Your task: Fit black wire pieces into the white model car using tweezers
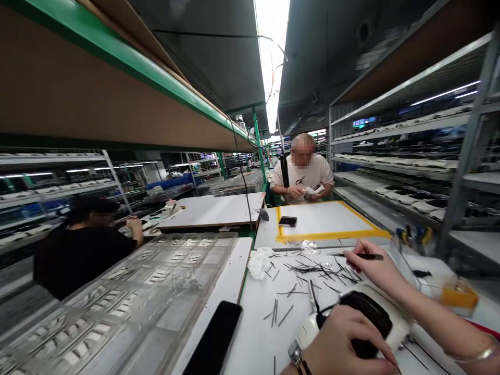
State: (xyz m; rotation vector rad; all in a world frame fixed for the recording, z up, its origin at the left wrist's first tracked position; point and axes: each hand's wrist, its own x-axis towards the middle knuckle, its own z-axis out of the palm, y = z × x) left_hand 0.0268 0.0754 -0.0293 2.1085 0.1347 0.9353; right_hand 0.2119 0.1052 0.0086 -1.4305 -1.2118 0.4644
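On the table in front of me lies a white molded housing point(402, 307) with a glossy black rounded panel point(371, 310). My left hand point(339, 338) curls over its near side, fingers bent down against it; the fingertips are partly hidden. My right hand point(377, 265) is raised just beyond the housing and pinches dark tweezers point(371, 256), whose tip points left. Many thin black strips point(308, 268) are scattered on the white tabletop below and left of that tip. A black cable-like piece point(315, 297) stands up by the housing's left end.
A black phone point(213, 338) lies at the table's left edge, beside clear trays point(156, 291) of white parts. Crumpled white tissue point(260, 263) sits near the strips. Another phone point(288, 221) rests by a yellow-taped board point(332, 219). Two co-workers point(302, 172) are nearby; racks stand on both sides.
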